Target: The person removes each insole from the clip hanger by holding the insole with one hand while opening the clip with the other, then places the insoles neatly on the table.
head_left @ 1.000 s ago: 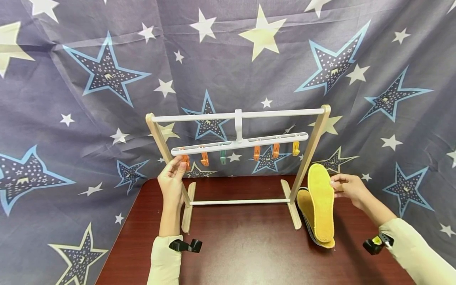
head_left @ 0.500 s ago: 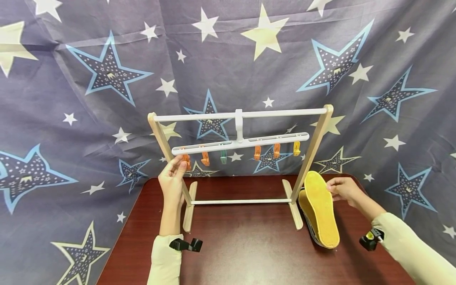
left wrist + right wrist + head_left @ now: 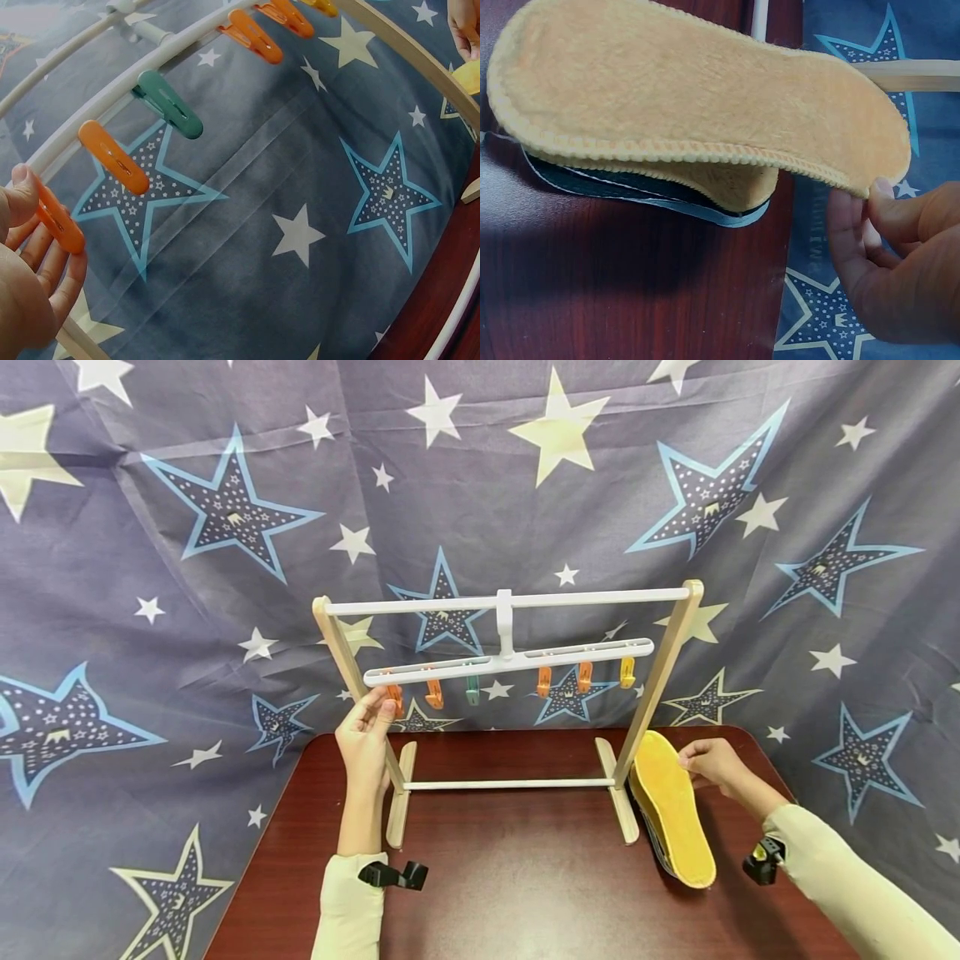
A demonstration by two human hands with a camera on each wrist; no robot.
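Observation:
My left hand (image 3: 365,739) pinches the leftmost orange clip (image 3: 58,217) under a white hanger (image 3: 442,672), thumb on one side and fingers on the other. At the right, my right hand (image 3: 718,765) grips a yellow fuzzy insole (image 3: 678,814) by the edge near its far end. That end is raised and tilted over another yellow insole (image 3: 739,184), partly hidden beneath, and a dark layer with a light-blue edge (image 3: 735,220). Along the hanger hang another orange clip (image 3: 114,157), a green clip (image 3: 171,105), more orange clips and a yellow clip (image 3: 627,672).
The hanger hooks over the white top rod (image 3: 600,598) of a stand with wooden legs (image 3: 651,693). A lower rod (image 3: 510,784) joins its feet. The stand is on a dark red table (image 3: 517,877) before a star-patterned cloth (image 3: 465,468).
The right hand has moved slightly left and down, lowering the raised end of the yellow insole toward the ones beneath. The left hand has stayed on the orange clip.

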